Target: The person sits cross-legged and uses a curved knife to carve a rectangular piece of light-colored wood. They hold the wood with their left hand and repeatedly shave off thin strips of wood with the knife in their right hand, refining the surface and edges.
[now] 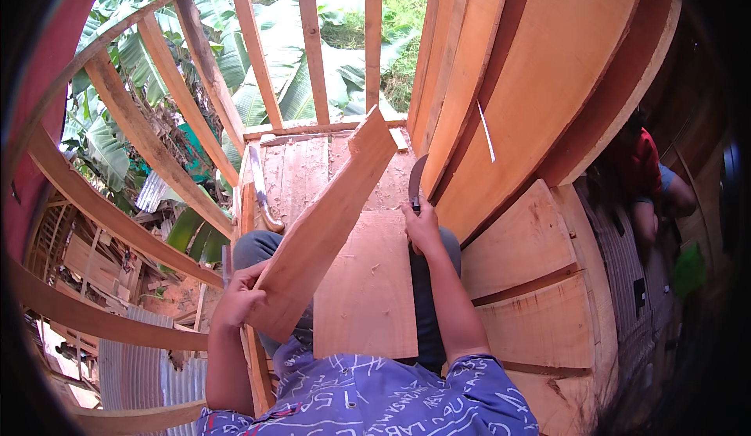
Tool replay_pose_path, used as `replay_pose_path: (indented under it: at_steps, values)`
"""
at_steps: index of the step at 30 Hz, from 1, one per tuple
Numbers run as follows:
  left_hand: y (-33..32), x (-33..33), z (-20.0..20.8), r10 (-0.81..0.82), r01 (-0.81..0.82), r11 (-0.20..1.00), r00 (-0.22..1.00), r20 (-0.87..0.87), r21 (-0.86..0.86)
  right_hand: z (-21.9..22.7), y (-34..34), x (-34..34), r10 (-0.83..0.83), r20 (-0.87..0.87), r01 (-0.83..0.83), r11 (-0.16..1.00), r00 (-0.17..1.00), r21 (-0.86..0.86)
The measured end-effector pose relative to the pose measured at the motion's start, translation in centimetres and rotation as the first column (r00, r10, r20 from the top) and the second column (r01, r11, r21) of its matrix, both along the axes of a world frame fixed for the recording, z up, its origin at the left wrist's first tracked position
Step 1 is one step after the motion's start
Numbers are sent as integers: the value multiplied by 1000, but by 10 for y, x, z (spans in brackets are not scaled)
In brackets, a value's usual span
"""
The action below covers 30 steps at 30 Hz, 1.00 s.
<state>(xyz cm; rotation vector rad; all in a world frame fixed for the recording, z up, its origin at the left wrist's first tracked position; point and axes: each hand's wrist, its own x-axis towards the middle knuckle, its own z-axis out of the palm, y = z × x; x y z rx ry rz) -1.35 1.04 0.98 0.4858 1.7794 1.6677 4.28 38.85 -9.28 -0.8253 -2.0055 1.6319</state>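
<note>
My left hand [244, 294] grips the lower left edge of a long wooden board [321, 233]. This board slants up and to the right, with a step cut near its far end. In my right hand [423, 231] is a knife [417, 179], held by its dark handle, its broad curved blade pointing up and away from me. The blade is apart from the raised board, to its right. A second flat board [365, 295] lies across my lap, partly behind the raised one.
A long-bladed tool with a curved handle [272, 221] lies at the left edge of the shavings-strewn plank floor [301, 166]. Wooden slats [311, 45] form an open railing ahead and left. Wide planks [563, 61] lean at right. A person in red [643, 158] is at far right.
</note>
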Motion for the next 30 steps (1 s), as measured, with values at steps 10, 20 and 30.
replay_pose_path:
  at_steps: [10,20,30]
  values:
    - [42,22,7,-283,262,958,936,-212,-121,46,-92,65,154,-14,-150,977,988,153]
    - [47,36,-8,-376,365,923,923,-82,-119,19,-75,81,101,181,-162,920,978,357]
    - [44,25,-13,-364,357,930,928,-82,-86,31,-94,66,93,146,-146,899,985,413]
